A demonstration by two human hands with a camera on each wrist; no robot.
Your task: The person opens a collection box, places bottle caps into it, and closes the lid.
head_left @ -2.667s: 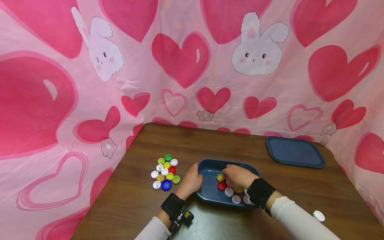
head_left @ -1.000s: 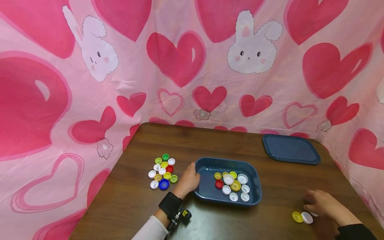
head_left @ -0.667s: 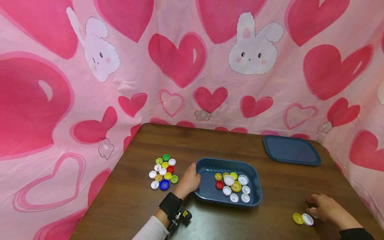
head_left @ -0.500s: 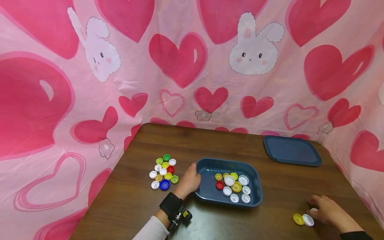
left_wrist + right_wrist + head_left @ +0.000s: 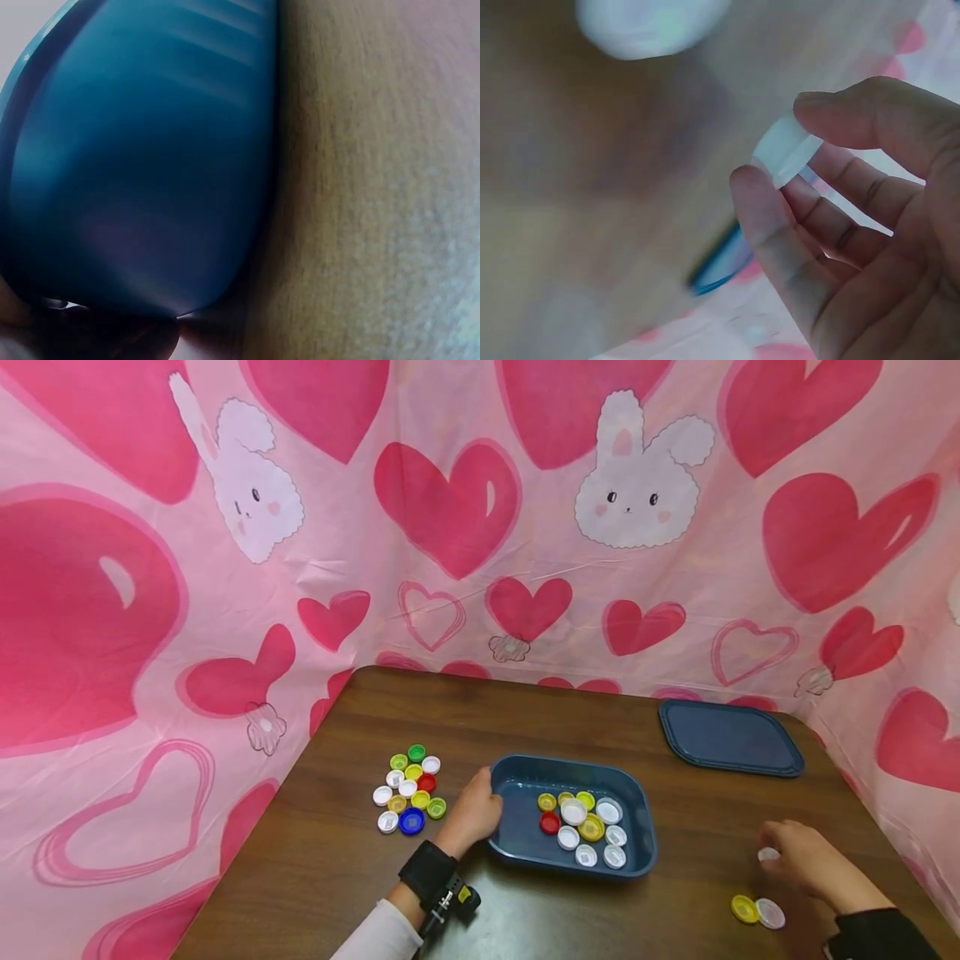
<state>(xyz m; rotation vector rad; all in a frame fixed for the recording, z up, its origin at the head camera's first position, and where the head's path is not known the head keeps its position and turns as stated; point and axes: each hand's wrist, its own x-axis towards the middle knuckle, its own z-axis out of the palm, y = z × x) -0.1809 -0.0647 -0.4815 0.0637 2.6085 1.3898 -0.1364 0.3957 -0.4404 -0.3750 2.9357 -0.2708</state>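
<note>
My right hand [image 5: 802, 860] pinches a white bottle cap [image 5: 786, 150] between thumb and fingertips, over the right part of the table. Close by on the wood lie a yellow cap [image 5: 745, 908] and another white cap [image 5: 770, 913]. At the left end of a dark blue plastic box [image 5: 517, 852], my left hand [image 5: 471, 814] grips its rim; most of those fingers are hidden behind the box wall. Inside the box are several white and yellow caps and one red cap [image 5: 550, 822].
Left of the box, a cluster of several caps lies flat, with a blue cap [image 5: 412, 821] at its near edge and a green cap [image 5: 416, 752] at the far one. A dark blue lid [image 5: 731, 737] rests at the back right. Pink heart-patterned cloth hangs behind the table [image 5: 465, 710].
My right hand has gone from inside the box to the caps at the right, taken hold of a white one and lifted it slightly away. My left hand has stayed on the box.
</note>
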